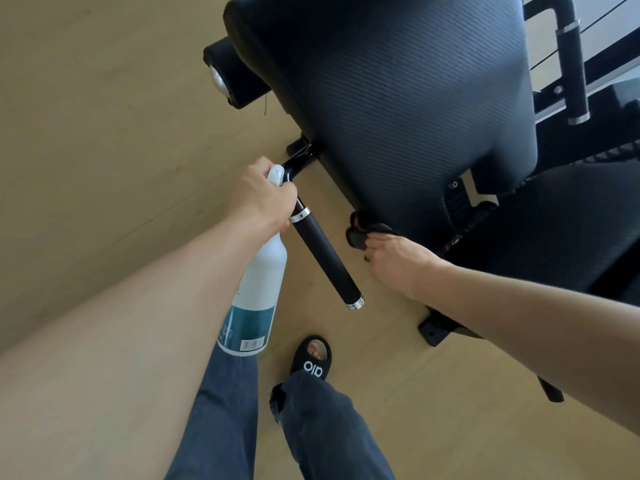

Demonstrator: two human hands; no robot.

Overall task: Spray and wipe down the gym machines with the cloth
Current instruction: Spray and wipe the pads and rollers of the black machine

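Fingers of the left hand [261, 199] wrap the white spray bottle [258, 292] beside the machine's black handle [325, 259], while the right hand [398, 263] pinches a dark cloth [363, 232] against the padded backrest's [398, 98] lower edge.

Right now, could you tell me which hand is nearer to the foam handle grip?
Left. The left hand, gripping the spray bottle, sits against the foam handle grip's top end; the right hand, holding the cloth, is beside it, apart.

Left hand [261, 195] covers bottle [254, 296] neck and trigger; nozzle direction unclear. Bottle label text too blurred to read. Cloth [363, 232] partly hidden under right hand [398, 261]; fingertips out of sight. Pad [398, 88] cut by top edge. Far handle [573, 71] frame runs off right edge.
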